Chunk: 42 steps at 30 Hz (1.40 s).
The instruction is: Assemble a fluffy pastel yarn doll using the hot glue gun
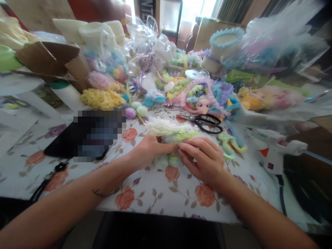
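Low over the front of the table, a fluffy pale green and white craft piece (pixel 168 128) lies between my hands, with white feathery strands toward its far end. My left hand (pixel 150 147) is closed around its near left side, the thumb laid across it. From the right, my right hand (pixel 203 157) pinches at the piece with bent fingertips close to the left thumb. Whatever small part sits between those fingertips is hidden. Just beyond the right hand lie black-handled scissors (pixel 207 123), blades pointing left. Yellow-green and blue fuzzy stems (pixel 229 145) rest to the right.
A dark phone or tablet (pixel 61 138) lies left on the flowered tablecloth (pixel 155 193). At right stands a white glue gun (pixel 275 148). Across the back are piled fuzzy stems, a doll face (pixel 203 104), a yellow fluffy bundle (pixel 102 98), a thread cone (pixel 66 95) and plastic bags (pixel 280 38).
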Available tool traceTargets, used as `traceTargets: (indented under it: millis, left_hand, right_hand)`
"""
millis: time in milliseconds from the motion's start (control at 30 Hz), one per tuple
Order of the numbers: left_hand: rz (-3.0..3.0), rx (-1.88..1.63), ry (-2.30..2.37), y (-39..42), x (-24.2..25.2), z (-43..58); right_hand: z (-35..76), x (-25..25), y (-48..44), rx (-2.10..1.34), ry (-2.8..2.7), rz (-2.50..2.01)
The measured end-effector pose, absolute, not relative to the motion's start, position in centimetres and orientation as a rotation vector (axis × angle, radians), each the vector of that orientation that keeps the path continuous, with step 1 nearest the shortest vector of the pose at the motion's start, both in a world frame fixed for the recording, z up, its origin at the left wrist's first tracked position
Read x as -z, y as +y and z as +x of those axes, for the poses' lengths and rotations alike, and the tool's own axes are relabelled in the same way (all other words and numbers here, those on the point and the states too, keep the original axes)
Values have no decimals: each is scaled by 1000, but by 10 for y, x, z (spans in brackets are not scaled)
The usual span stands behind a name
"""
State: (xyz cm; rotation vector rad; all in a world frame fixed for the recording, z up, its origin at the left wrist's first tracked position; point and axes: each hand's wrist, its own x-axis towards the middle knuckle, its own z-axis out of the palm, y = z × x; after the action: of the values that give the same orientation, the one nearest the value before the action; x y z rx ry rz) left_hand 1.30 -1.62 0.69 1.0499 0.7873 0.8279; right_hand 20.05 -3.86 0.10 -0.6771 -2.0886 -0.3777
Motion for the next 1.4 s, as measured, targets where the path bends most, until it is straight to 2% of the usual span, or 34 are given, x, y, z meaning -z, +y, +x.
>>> traceTargets:
  millis: [467,800,1033,1400]
  left_hand:
    - [1153,-867,871,-18,-9,16]
    - [1142,-825,776,-15,-3,12]
    - [904,-794,662,-14,-3,12]
    - [981,-776,653,-12,-1,9]
  right_hand:
    - [198,6,-38,320,-2019,-769]
    - [201,8,-36,337,-2069,-702]
    - [202,5,-36,395,-2052,-670]
    - [204,6,-35,401,-2043,-665]
